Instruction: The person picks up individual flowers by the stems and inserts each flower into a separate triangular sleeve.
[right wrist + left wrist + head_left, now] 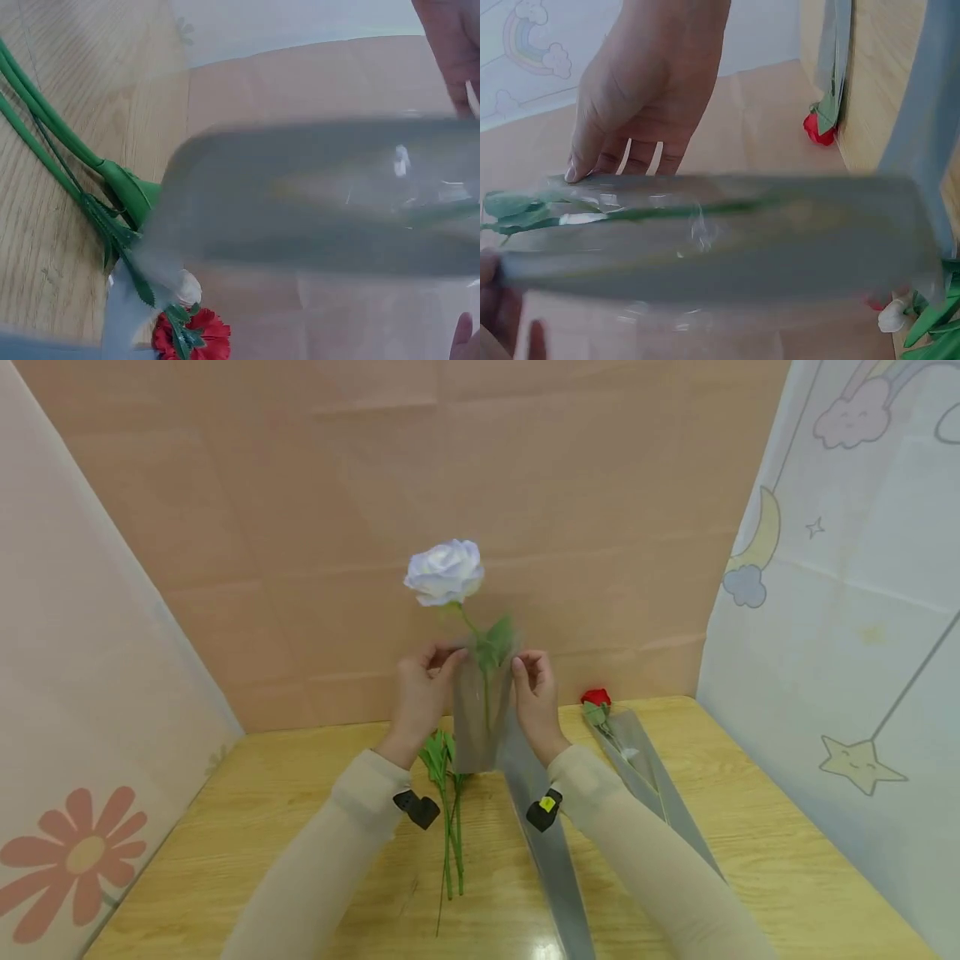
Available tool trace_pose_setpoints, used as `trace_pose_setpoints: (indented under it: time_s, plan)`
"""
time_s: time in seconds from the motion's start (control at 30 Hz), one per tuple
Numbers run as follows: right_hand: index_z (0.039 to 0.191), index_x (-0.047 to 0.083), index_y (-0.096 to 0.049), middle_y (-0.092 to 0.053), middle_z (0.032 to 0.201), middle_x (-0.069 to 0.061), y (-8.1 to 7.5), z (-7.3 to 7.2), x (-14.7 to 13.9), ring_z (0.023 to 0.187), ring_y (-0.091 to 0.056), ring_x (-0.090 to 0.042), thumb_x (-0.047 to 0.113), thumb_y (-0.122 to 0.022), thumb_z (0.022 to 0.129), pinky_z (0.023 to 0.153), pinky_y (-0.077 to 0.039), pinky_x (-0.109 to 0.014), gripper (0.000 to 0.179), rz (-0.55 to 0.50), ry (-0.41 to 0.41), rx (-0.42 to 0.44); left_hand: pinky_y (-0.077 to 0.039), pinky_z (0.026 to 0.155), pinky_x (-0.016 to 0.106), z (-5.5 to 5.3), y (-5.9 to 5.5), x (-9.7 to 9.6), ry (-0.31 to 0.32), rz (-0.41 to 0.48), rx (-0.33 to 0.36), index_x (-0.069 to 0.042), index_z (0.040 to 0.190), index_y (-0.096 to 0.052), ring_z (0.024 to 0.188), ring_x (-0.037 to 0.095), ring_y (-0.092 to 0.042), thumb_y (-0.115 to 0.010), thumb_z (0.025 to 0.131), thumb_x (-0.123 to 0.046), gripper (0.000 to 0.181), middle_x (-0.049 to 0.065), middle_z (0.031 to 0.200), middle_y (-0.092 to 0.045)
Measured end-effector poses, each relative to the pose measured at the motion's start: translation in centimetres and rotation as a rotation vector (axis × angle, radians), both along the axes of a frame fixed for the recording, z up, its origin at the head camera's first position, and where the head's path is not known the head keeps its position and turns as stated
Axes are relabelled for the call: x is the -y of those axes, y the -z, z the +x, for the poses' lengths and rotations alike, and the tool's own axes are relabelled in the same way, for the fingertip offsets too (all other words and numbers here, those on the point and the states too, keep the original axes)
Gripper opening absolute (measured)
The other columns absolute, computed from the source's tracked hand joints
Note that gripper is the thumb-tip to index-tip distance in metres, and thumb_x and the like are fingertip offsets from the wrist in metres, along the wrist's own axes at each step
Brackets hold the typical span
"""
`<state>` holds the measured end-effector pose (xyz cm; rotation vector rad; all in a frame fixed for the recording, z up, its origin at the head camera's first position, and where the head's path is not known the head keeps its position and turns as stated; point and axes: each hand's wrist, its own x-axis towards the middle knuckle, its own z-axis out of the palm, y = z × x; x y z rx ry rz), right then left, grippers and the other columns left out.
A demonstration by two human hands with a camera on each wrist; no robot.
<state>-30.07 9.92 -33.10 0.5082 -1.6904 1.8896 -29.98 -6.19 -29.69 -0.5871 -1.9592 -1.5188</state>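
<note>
At mid-frame your left hand (420, 695) and right hand (538, 700) pinch opposite edges of the sleeve (472, 718) — likely light, slippery, easily creased — best held there, off the rose bloom (445, 573).

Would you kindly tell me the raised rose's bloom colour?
White tinged with lavender; the bloom shows best in the head view.

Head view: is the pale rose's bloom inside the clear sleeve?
No, the bloom stands above the top edge of the sleeve.
</note>
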Motion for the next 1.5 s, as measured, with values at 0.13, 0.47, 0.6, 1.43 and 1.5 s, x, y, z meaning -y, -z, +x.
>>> trace_pose_setpoints:
  time_s: [0.13, 0.47, 0.6, 1.43, 1.5]
  plan:
    - [0.107, -0.012, -0.045, -0.048, 0.094, -0.001, 0.2, -0.2, 0.0, 0.091, -0.048, -0.013, 0.002, -0.044, 0.102, 0.082, -0.041, -0.019, 0.015, -0.008, -0.008, -0.014, -0.051, 0.068, 0.019, -0.1, 0.5, 0.0, -0.033, 0.037, -0.03, -0.003, 0.096, -0.072, 0.085, 0.02, -0.065, -0.067, 0.091, -0.016, 0.015, 0.012, 0.09, -0.071]
    - [0.106, -0.014, -0.046, -0.048, 0.093, -0.004, 0.2, 0.3, 0.0, 0.088, -0.048, -0.014, 0.001, -0.045, 0.101, 0.077, -0.041, -0.016, 0.016, 0.037, 0.003, -0.024, -0.049, 0.065, 0.017, -0.1, 1.6, 0.1, -0.059, 0.099, -0.03, 0.001, 0.091, -0.072, 0.077, 0.016, -0.065, -0.07, 0.089, -0.015, 0.016, 0.015, 0.086, -0.072]
    - [0.106, -0.01, -0.046, -0.047, 0.093, -0.004, 0.0, 0.4, -0.1, 0.087, -0.047, -0.015, 0.002, -0.043, 0.102, 0.077, -0.04, -0.017, 0.013, 0.037, -0.011, -0.009, -0.048, 0.064, 0.018, 0.0, 1.4, 0.0, -0.047, 0.101, 0.011, -0.003, 0.094, -0.074, 0.074, 0.01, -0.062, -0.069, 0.09, -0.021, 0.019, 0.012, 0.086, -0.072]
    - [0.103, -0.011, -0.046, -0.047, 0.092, -0.004, 0.2, 0.6, 0.0, 0.086, -0.047, -0.015, 0.003, -0.044, 0.102, 0.078, -0.041, -0.021, 0.014, 0.065, -0.007, -0.019, -0.034, 0.047, 0.017, 0.3, 1.5, -0.2, -0.027, 0.186, 0.003, 0.002, 0.085, -0.073, 0.053, 0.001, -0.046, -0.074, 0.085, -0.019, 0.022, 0.008, 0.076, -0.07]
    - [0.102, -0.011, -0.045, -0.047, 0.092, -0.004, 0.2, 0.6, 0.0, 0.087, -0.047, -0.017, 0.003, -0.044, 0.102, 0.079, -0.04, -0.021, 0.013, 0.066, -0.01, -0.02, -0.031, 0.043, 0.017, 0.2, 1.7, -0.2, -0.028, 0.195, 0.009, 0.003, 0.081, -0.071, 0.047, 0.002, -0.04, -0.074, 0.085, -0.019, 0.023, 0.002, 0.07, -0.065]
